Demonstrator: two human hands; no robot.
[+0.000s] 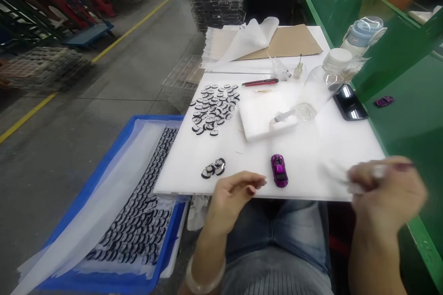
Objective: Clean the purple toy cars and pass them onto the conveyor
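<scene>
A purple toy car [279, 171] lies on the white tabletop near its front edge. Just left of it is my left hand [235, 196], palm inward, its fingers loosely bent and the thumb a little apart, with nothing visible in it. Over the front right of the table, my right hand [384, 189] is closed and smeared by motion. Something pale and blurred sticks out from its fingers towards the left; its kind cannot be made out. A few small black and clear parts [213, 168] lie left of my left hand.
Many similar small parts [212, 108] lie spread farther back. Behind the car are a white foam pad [258, 122], a red utility knife [260, 82], a clear bottle [320, 80] and a phone [350, 102]. A blue tray [104, 168] stands at left, a green partition [398, 69] at right.
</scene>
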